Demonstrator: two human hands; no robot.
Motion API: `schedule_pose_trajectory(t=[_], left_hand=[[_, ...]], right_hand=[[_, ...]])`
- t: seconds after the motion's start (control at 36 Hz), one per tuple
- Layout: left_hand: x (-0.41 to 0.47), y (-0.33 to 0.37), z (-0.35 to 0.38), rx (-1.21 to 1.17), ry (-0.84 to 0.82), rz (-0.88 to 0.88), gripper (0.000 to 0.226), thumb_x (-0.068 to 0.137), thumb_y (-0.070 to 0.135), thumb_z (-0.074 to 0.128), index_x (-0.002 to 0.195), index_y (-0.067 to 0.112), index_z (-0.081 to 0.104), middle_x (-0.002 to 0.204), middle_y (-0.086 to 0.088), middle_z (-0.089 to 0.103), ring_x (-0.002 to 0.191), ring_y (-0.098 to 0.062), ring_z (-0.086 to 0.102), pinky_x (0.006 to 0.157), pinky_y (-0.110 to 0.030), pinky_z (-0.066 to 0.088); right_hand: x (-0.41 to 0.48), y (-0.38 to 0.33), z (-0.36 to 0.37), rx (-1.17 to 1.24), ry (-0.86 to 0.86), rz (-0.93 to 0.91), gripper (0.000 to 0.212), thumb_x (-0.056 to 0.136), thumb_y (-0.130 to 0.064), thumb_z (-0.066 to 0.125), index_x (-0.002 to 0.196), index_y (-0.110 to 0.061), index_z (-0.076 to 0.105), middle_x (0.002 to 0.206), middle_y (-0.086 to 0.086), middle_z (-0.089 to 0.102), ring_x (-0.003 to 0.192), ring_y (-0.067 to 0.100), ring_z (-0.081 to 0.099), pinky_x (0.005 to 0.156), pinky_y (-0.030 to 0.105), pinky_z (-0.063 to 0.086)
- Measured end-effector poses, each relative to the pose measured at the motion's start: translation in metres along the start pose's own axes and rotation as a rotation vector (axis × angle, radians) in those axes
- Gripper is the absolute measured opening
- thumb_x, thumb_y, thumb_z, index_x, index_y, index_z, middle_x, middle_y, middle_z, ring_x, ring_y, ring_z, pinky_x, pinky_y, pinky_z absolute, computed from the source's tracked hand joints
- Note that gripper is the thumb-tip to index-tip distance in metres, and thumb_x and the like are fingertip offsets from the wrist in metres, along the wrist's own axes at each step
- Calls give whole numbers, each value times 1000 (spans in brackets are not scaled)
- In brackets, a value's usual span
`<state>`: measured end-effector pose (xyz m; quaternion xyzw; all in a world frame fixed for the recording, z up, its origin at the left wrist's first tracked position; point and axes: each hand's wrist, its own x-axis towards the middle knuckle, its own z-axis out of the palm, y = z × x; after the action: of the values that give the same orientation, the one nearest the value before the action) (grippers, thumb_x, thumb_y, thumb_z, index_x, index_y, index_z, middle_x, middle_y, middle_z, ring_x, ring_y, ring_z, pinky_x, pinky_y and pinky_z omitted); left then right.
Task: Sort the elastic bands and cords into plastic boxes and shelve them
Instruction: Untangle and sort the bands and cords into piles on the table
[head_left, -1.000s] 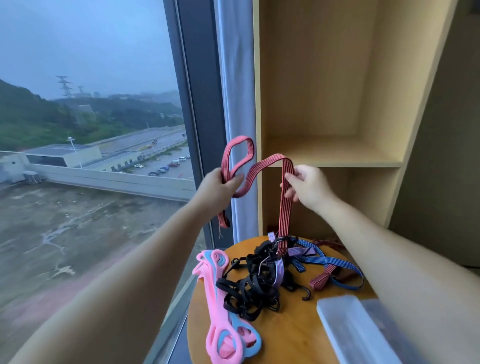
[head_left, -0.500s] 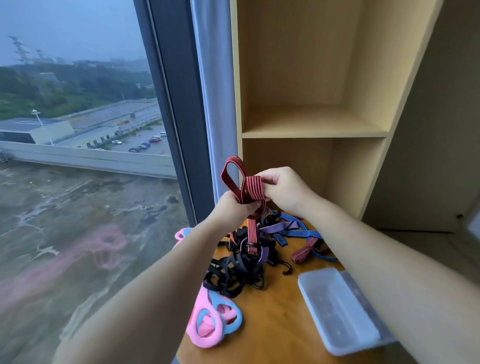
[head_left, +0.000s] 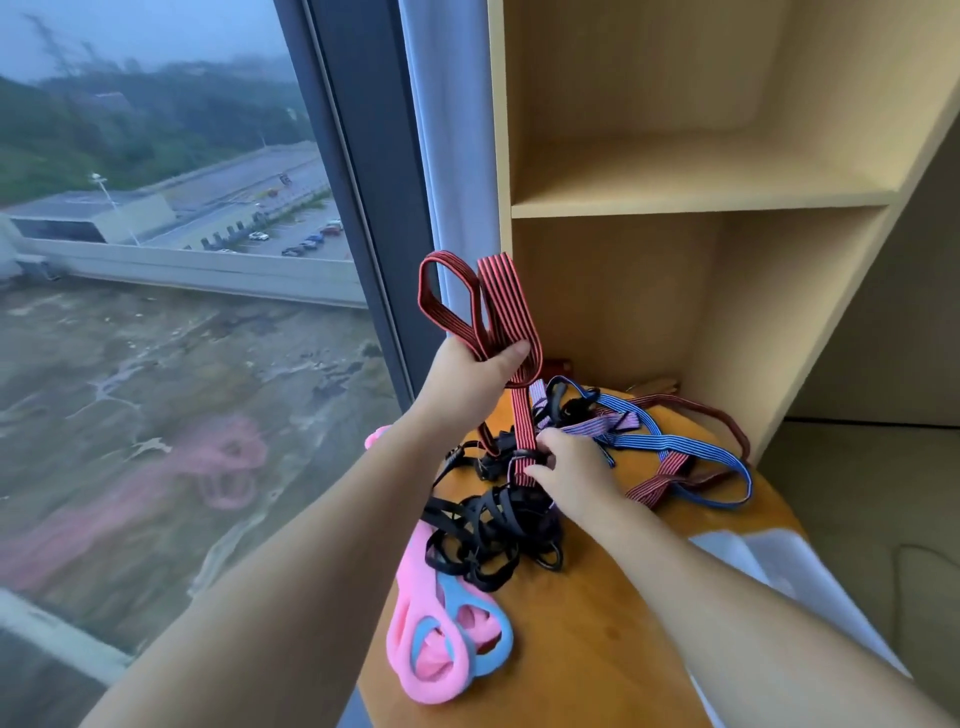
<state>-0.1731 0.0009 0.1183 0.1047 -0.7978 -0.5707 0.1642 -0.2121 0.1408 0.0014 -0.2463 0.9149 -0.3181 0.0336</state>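
Note:
My left hand (head_left: 480, 371) grips a folded red striped elastic band (head_left: 501, 306), its loops standing above the fist. The band's tail runs down into a tangled pile on the round wooden table (head_left: 587, 649). My right hand (head_left: 571, 467) is lower, its fingers pinching that tail at a black hook in the pile. The pile holds black cords (head_left: 488, 530), a blue striped band (head_left: 675, 447), a purple band (head_left: 597, 423) and a dark red band (head_left: 670, 480). Pink and blue rubber resistance bands (head_left: 441, 629) lie at the table's front left. A clear plastic box (head_left: 779, 571) sits at the right, partly behind my forearm.
A light wooden shelf unit (head_left: 701, 192) stands right behind the table, with two open compartments. A tall window and its dark frame (head_left: 363, 182) close off the left side, with a grey curtain (head_left: 452, 156) beside the shelf. Floor shows at the lower right.
My right hand let go of the folded red band up by my left hand and dropped to the pile, pinching the band's lower end. My left hand keeps the folded loops.

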Motion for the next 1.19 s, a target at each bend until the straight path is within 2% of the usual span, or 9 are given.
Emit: schedule_pose_trajectory(t=[0.17,0.25,0.39,0.58,0.69,0.86,0.97,1.11,1.19], left_hand=[[12,-12,-7,-36,88,-12,15,93,29,65,81,38,62,81,20,69,78,5,65,64,-15,46],[17,-18,-9,-48,133,-37,10,93,27,65,85,33,65,83,17,69,81,-2,67,66,-17,47],[18,-23,-7,-33,187,-73,15,92,29,66,106,22,67,84,14,68,76,-2,65,60,-17,45],[21,-2,-14,-52,242,-46,13,92,29,66,99,19,70,72,16,67,53,6,60,46,-10,42],[15,10,-15,-51,150,-10,10,92,29,66,82,28,65,59,17,65,45,4,54,47,-16,44],[-2,28,-13,-150,-18,-18,15,94,26,64,81,19,62,56,5,45,42,-9,37,44,-23,36],[-7,35,-18,-141,-63,-67,15,94,25,64,84,15,59,63,-2,40,48,-14,33,46,-25,33],[-9,31,-28,8,-59,-250,24,88,31,72,90,10,61,66,-5,53,49,-15,34,44,-25,33],[-11,31,-27,128,7,-401,69,75,47,80,119,4,49,79,-11,56,55,-15,41,47,-27,40]], right_hand=[[1,8,1,137,126,-23,18,91,-21,68,91,-4,71,74,4,65,69,20,59,57,24,42],[0,12,-4,136,163,-97,16,90,-15,69,90,1,71,83,11,67,77,24,61,69,34,50],[-6,17,-12,157,122,-272,5,85,-3,70,89,-3,73,86,-5,58,73,2,51,72,11,39],[-14,37,-18,-63,-317,-209,31,86,-18,70,117,-18,69,104,-13,58,88,9,58,80,27,49],[-9,27,-22,146,-128,-84,44,86,-22,69,130,-21,61,109,-9,64,89,6,58,79,20,45],[0,2,-35,344,-123,31,68,88,-27,69,148,-21,37,142,-1,49,128,19,48,103,34,41],[-11,-5,-38,361,-84,39,14,97,-15,57,102,-14,69,98,3,73,93,19,68,87,45,55],[-30,0,-54,624,-183,109,19,96,-6,55,109,-14,66,79,9,73,67,17,69,62,35,59],[-32,1,-75,637,-59,129,20,91,-6,59,107,-19,57,66,4,69,49,12,60,51,29,50]])
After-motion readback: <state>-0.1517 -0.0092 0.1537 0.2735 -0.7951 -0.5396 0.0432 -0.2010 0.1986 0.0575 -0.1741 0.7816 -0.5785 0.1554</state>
